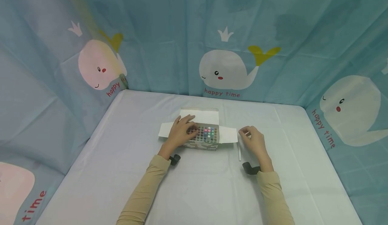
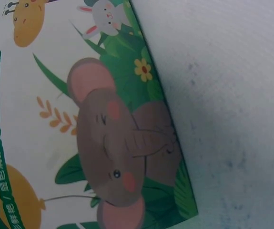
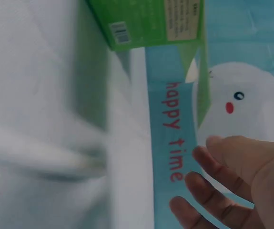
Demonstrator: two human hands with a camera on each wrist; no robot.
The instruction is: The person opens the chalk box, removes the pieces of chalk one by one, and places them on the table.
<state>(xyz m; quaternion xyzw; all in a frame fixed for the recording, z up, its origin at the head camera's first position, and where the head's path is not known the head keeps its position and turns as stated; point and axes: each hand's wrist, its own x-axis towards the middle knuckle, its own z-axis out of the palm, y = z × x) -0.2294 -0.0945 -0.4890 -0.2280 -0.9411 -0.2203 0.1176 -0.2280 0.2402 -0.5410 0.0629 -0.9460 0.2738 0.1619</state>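
An open chalk box (image 1: 200, 145) with its flaps spread stands on the table, rows of round ends showing inside, some pink, green, blue and white. My left hand (image 1: 181, 130) lies over the left part of the box, thumb and index finger bent close together at the rows; I cannot tell whether they pinch a stick. The box's printed front (image 2: 46, 143) with a cartoon elephant (image 2: 117, 138) fills much of the left wrist view. My right hand (image 1: 254, 140) hovers by the right flap (image 1: 228, 134), fingers loosely curled, nothing between them in the right wrist view.
A thin white stick (image 1: 239, 152) lies on the white tablecloth (image 1: 206, 188) right of the box, blurred in the right wrist view. The box's green end (image 3: 146, 21) shows there too. Blue curtains (image 1: 169, 50) with whale prints hang behind and beside the table.
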